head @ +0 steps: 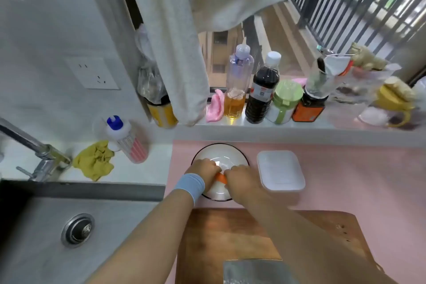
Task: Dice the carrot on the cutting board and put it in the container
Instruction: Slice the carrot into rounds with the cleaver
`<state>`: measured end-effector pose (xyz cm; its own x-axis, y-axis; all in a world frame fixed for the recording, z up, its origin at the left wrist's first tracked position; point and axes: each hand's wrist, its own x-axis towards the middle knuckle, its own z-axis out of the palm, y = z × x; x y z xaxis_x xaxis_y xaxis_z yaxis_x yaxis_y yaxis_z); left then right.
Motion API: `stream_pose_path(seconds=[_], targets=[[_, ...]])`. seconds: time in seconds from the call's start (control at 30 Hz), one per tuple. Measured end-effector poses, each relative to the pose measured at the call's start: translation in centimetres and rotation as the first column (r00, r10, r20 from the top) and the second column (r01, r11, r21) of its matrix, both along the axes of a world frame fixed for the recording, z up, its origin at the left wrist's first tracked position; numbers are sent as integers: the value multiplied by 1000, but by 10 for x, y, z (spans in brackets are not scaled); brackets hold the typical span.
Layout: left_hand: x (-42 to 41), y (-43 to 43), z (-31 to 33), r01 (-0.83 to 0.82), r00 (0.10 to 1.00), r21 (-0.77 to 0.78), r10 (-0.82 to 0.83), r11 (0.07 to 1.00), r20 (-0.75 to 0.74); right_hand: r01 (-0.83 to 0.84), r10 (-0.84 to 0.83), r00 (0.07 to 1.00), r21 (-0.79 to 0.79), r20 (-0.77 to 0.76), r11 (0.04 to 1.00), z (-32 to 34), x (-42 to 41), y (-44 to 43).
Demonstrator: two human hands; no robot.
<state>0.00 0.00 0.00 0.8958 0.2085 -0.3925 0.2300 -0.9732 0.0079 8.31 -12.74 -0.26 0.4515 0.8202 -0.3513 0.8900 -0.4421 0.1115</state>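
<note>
a sliver of orange carrot [221, 178] showed between the two hands, pinched where they met over a round, glossy white bowl [239, 159] with a thin dark rim. the left hand [204, 172], a pale blue band on its wrist, and the right hand [242, 178] were pressed together, both closed on the carrot. just right of the right hand lay a shallow, rounded rectangular white container [281, 170], smooth and bare. nearer the person than the hands sat a wooden cutting board [230, 235], warm brown and grained, with a broad, dull metal cleaver blade [251, 271] resting on it. everything stood on a matte pink worktop [357, 180].
</note>
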Motion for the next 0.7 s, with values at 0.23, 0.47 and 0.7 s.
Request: stream_pose_path(seconds=[0.23, 0.47, 0.7], targets=[[-10, -3, 5, -26, 996, -31, 29, 999, 86, 20, -13, 997, 94, -75, 995, -2, 4, -9], [-36, -42, 33, -57, 961, -222, 114, 973, 252, 303, -150, 906, 356, -397, 884, 30, -5, -79], [-85, -118, 45, -140, 956, -356, 220, 924, 196, 387, -294, 859, 157, -420, 908, 39, -48, -213]])
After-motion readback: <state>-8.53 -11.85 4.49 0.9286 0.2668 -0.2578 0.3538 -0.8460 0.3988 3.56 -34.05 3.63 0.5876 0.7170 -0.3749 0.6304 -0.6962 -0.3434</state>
